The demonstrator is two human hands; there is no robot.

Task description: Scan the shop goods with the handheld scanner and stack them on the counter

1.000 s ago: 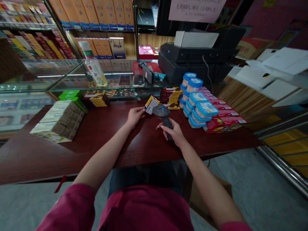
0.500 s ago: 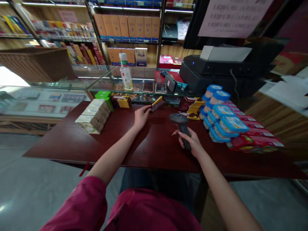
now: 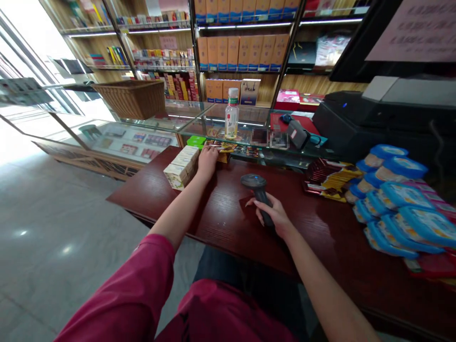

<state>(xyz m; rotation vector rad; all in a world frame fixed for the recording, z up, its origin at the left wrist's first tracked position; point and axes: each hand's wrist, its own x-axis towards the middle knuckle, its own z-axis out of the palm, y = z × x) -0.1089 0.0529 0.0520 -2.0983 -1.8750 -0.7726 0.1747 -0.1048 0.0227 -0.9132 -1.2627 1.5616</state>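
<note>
Head view: scanner (image 3: 254, 181) in the right hand (image 3: 276, 218).
Fingers wrap its handle; left hand (image 3: 207, 160) lays flat fingers (image 3: 213, 148) on yellow packs (image 3: 223, 156).

Top: plain crimson-magenta fabric, matte, softly creased; left sleeve (image 3: 131, 289) short and loose, its hem well up the arm from the left hand (image 3: 207, 159); forearms uncovered from there down to both hands; right hand (image 3: 276, 219) with longish, rounded fingernails; front hem of top (image 3: 221, 311) below and behind the hands; trousers (image 3: 228, 263) dark blue-grey, denim-like, showing between the arms.
</note>
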